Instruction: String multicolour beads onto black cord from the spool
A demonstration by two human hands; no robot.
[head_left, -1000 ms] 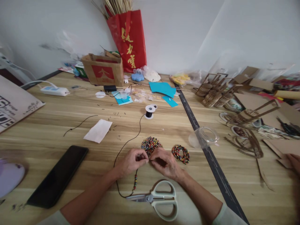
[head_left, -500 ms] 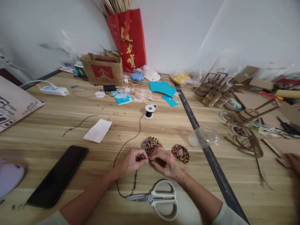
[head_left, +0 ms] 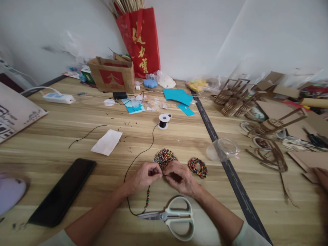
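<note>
My left hand (head_left: 146, 176) is closed in a pinch on a thin black cord (head_left: 137, 158), which drops below the palm. Several coloured beads (head_left: 148, 198) are threaded on that hanging part. My right hand (head_left: 180, 177) pinches close to the left fingertips; what lies between its fingers is too small to make out. Just behind both hands lies a heap of multicoloured beads (head_left: 164, 157), partly covered by the fingers. A coiled string of beads (head_left: 197, 168) rests to the right. Scissors (head_left: 176, 217) with pale handles lie below the hands, blades pointing left.
A spool (head_left: 163, 121) of black cord stands behind the beads. Left are a phone (head_left: 64, 193) and a white paper (head_left: 107, 142). Clear tape-like rolls (head_left: 227, 148) and small bamboo baskets (head_left: 237, 100) lie right. Another person's hand (head_left: 321, 177) shows at the right edge.
</note>
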